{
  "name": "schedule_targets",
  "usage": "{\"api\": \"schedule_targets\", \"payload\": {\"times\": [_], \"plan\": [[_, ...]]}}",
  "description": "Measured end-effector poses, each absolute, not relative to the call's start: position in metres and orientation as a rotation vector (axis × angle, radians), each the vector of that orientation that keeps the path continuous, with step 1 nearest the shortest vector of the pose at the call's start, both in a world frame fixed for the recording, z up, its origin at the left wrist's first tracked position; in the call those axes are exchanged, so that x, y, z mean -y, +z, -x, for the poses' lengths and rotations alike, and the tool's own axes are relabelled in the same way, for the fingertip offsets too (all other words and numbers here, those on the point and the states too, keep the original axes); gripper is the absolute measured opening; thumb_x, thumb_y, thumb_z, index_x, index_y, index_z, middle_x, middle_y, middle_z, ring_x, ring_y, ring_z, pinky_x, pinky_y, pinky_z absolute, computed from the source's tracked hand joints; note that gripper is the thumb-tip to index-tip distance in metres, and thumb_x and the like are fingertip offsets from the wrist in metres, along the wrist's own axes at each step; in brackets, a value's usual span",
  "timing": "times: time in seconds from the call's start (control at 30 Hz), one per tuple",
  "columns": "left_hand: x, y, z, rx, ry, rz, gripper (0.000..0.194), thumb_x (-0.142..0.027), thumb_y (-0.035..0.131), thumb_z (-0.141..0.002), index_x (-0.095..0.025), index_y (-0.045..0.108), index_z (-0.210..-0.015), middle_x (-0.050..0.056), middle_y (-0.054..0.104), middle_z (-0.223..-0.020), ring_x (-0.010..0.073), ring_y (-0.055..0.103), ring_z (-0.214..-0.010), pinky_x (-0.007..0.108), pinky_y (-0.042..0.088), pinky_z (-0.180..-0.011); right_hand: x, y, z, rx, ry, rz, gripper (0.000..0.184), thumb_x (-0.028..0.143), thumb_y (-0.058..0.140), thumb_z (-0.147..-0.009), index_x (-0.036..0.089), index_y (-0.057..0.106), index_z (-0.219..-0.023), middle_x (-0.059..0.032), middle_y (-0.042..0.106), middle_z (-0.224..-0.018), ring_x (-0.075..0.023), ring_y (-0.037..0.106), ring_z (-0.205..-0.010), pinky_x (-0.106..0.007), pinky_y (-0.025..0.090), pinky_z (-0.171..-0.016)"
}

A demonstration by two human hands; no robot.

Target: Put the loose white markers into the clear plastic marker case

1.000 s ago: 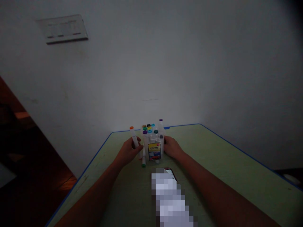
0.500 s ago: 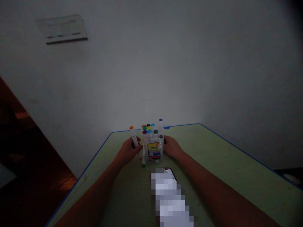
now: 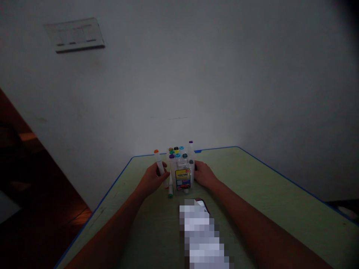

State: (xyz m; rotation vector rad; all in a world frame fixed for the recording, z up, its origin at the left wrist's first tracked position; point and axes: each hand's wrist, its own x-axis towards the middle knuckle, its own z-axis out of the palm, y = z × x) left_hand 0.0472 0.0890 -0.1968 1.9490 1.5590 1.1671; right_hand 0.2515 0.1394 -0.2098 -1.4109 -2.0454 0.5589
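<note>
Far centre of green table (image 3: 252, 194): clear marker box (image 3: 181, 172), upright, about eight caps showing, dim light so count unsure. Left hand (image 3: 153, 179) curled round one orange-capped marker (image 3: 159, 164); green-tipped marker (image 3: 170, 188) beside it. Right hand (image 3: 204, 175) cupped on box's right side, loosely open. Step judged: filling box; next calls for aiming at a free slot. One phone (image 3: 202, 204), near

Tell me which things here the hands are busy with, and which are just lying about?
In use:
- left hand, holding the orange-capped marker
- right hand, against the clear marker box
- purple-capped marker by the box

Lying about:
- green-tipped marker on the green table
- wall plate
</note>
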Motion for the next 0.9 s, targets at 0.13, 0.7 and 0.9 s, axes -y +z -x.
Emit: {"api": "schedule_targets", "payload": {"times": [0.13, 0.7, 0.9], "plan": [[-0.0889, -0.1967, -0.0472, -1.570, 1.167, -1.931, 0.023, -0.030, 0.055, -0.069, -0.015, 0.052, -0.086, 0.003, 0.061, -0.073, 0.0182, 0.057, -0.068, 0.032, 0.044, -0.062, -0.1396, -0.2095, -0.2512, 2.041, 0.560, 1.429, 0.022, 0.024, 0.051, -0.077, 0.017, 0.064, -0.093, -0.0076, 0.067, -0.094, -0.0198, 0.060, -0.083, -0.025, 0.041, -0.067], [-0.0881, -0.1954, -0.0476, -1.588, 1.161, -1.951, 0.024, -0.033, 0.055, -0.068, -0.016, 0.051, -0.085, 0.002, 0.060, -0.071, 0.0191, 0.057, -0.067, 0.033, 0.045, -0.063, -0.1408, -0.2107, -0.2515, 2.051, 0.555, 1.420, 0.023, 0.027, 0.051, -0.078, 0.018, 0.063, -0.095, -0.0077, 0.067, -0.094, -0.0196, 0.060, -0.083, -0.025, 0.040, -0.066], [-0.0917, -0.1990, -0.0465, -1.546, 1.189, -1.911, 0.023, -0.031, 0.056, -0.067, -0.016, 0.051, -0.083, 0.001, 0.059, -0.070, 0.0192, 0.058, -0.068, 0.034, 0.047, -0.064, -0.1404, -0.2098, -0.2512, 2.056, 0.562, 1.421, 0.022, 0.026, 0.050, -0.077, 0.017, 0.063, -0.093, -0.0079, 0.067, -0.095, -0.0194, 0.060, -0.084, -0.025, 0.040, -0.066]]}}
